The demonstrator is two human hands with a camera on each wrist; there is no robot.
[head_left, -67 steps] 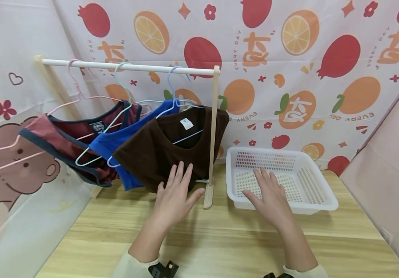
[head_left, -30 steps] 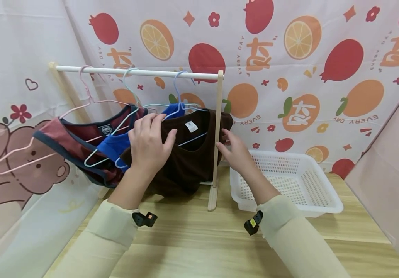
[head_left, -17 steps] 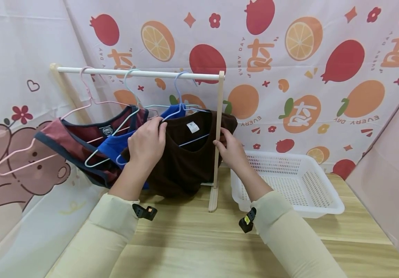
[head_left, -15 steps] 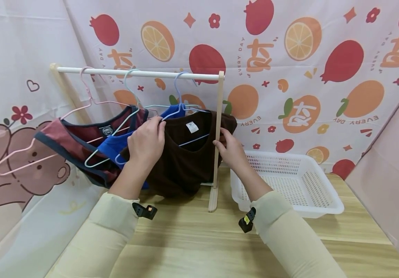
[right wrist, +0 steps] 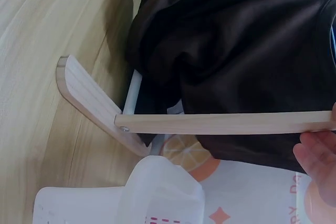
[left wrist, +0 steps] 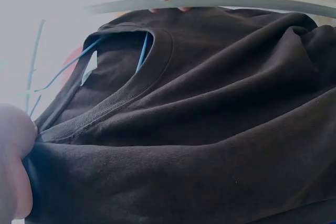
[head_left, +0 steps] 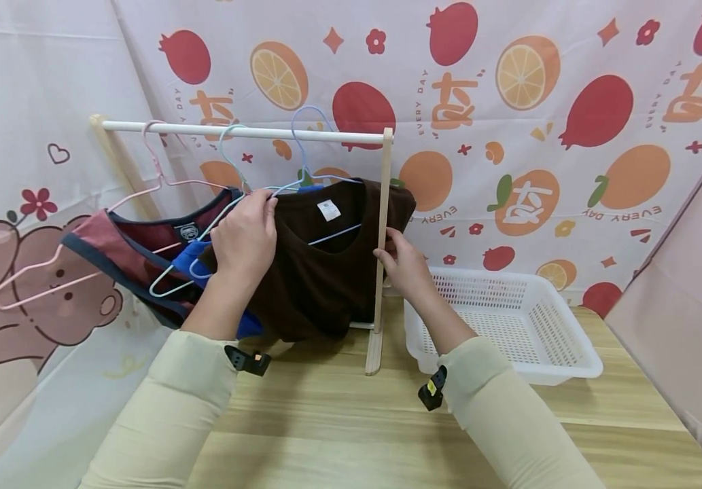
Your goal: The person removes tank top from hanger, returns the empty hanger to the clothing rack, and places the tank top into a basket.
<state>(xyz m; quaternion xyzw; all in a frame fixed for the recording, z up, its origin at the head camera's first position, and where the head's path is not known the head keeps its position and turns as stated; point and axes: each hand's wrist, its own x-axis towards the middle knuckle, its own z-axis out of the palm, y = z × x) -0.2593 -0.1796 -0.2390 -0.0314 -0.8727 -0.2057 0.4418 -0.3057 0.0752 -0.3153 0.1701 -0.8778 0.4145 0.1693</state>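
Observation:
My left hand (head_left: pixel 243 234) grips the left shoulder of a brown shirt (head_left: pixel 320 285) together with its light-blue clothes hanger (head_left: pixel 303 146). The top of that hanger's hook stands above the white rail. My right hand (head_left: pixel 406 261) pinches the upright wooden post (head_left: pixel 382 224) of the clothes rack, with the shirt's right side behind the post. In the right wrist view, the fingertips (right wrist: pixel 315 150) rest against the post (right wrist: pixel 226 123). In the left wrist view, the brown shirt (left wrist: pixel 173 171) fills most of the picture, and the hand (left wrist: pixel 16 161) shows at the left edge.
A pink hanger (head_left: pixel 155 163) with a maroon vest (head_left: pixel 106 238) and a mint-green hanger (head_left: pixel 226 153) with a blue garment (head_left: pixel 188 261) hang from the rail (head_left: pixel 253 132). A white perforated basket (head_left: pixel 571 339) stands right of the rack on the wooden table (head_left: pixel 326 428). Printed cloth hangs behind.
Both hands have come up from above the table, the left to the shirt's shoulder and hanger, the right to the post. Since half a second ago, the blue hanger has risen and shifted left.

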